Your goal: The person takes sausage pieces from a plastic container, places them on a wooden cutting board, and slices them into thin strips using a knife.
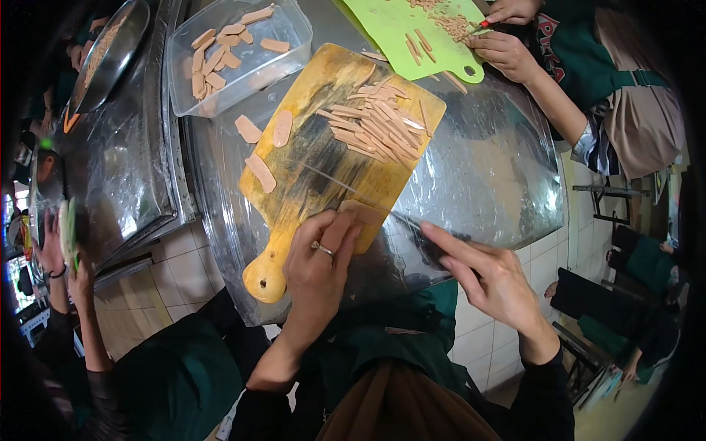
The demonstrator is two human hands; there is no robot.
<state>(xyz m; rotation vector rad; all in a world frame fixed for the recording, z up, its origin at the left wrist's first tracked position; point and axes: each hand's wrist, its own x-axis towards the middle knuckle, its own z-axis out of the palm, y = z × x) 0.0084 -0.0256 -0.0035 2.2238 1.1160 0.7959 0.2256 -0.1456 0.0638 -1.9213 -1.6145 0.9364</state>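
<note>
Your left grip (318,253): fingertips closed on pink slice (365,212), over wooden board (290,195). Your right grip (482,275): closed around knife (409,223). Cut strips (373,126) piled toward board's far end.

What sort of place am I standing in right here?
Probably a kitchen, perhaps a shared or teaching one. A wooden cutting board with food strips lies on a metal table, a green cutting board lies nearby, and other people are around.

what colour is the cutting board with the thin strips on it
The cutting board is yellowish tan with dark, blackish patches, seen in the head view.
</note>
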